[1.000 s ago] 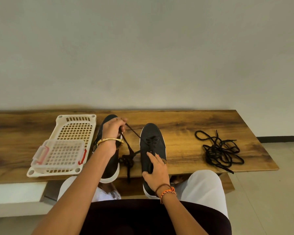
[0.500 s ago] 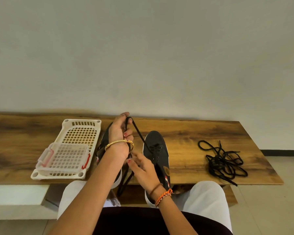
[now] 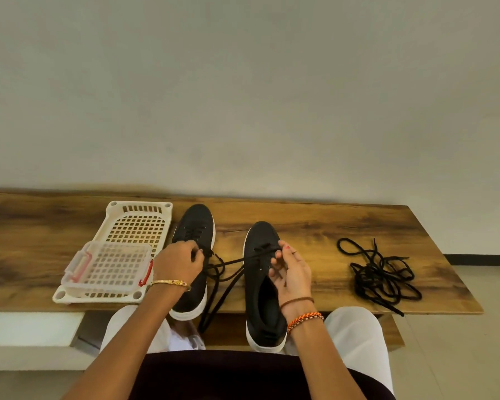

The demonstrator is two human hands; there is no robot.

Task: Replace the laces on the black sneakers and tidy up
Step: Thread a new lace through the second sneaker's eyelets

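Observation:
Two black sneakers with white soles stand on the wooden bench, toes toward the wall: the left sneaker (image 3: 195, 226) and the right sneaker (image 3: 261, 310). A black lace (image 3: 228, 264) stretches between my hands, and its loose ends (image 3: 211, 310) hang over the bench's front edge. My left hand (image 3: 178, 262) pinches the lace over the left sneaker. Above the right sneaker's eyelets, my right hand (image 3: 290, 269) pinches the lace's other side.
A cream perforated basket (image 3: 140, 210) holding a clear box (image 3: 107, 265) with red latches sits left of the shoes. A tangled pile of black laces (image 3: 383, 274) lies on the right part of the bench (image 3: 315, 226). My knees are under the front edge.
My left hand has come down from the toe of the left sneaker to its lacing. My right hand has moved right, and the lace is now pulled taut between the hands.

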